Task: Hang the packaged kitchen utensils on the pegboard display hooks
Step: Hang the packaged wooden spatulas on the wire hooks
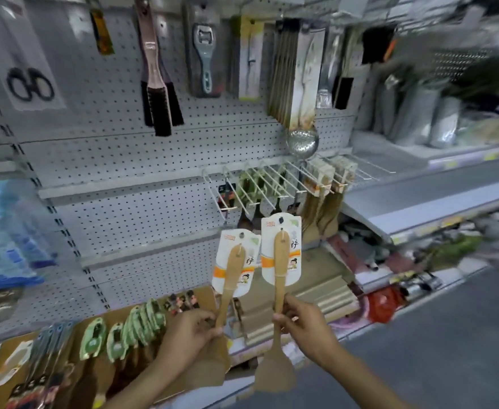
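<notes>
Left hand (187,335) and right hand (302,318) each grip a carded wooden spatula (280,261) (handles up); next, I judge, thread card holes onto the white hooks (260,184).

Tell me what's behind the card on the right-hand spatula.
Behind the right card hang dark-handled utensils on white hooks, against pegboard. The card hides their lower ends.

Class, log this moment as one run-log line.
left hand: grips left spatula | right hand: grips right spatula | both cards up, unhung | hooks above
</notes>
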Demonstrator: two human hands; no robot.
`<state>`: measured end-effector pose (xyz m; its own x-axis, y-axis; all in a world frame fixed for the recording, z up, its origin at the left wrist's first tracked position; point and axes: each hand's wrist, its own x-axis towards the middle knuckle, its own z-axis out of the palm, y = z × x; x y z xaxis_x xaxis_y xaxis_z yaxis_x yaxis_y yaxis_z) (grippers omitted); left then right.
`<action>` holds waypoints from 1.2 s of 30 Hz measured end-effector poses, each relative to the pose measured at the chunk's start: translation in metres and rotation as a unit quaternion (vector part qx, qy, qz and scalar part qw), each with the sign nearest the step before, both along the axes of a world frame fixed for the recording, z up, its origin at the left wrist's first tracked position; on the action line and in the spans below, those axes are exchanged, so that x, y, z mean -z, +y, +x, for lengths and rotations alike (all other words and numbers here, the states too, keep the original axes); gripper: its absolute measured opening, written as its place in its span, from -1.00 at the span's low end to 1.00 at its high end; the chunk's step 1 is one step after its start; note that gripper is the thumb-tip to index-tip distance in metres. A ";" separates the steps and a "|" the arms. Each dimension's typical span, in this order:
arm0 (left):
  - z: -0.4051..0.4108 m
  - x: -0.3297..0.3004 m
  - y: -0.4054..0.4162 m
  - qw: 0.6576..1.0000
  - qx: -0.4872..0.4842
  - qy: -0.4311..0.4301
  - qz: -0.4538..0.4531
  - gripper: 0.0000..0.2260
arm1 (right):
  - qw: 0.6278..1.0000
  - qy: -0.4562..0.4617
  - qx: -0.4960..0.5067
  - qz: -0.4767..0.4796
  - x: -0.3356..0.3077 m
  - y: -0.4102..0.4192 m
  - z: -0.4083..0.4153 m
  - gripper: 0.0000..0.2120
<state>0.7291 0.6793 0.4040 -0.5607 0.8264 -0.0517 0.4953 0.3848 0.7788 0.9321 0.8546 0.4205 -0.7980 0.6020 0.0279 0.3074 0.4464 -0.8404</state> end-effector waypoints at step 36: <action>0.025 0.049 0.434 0.989 0.141 0.037 -0.022 -0.86 | 0.990 0.016 0.128 -0.057 0.052 0.391 0.038 -0.93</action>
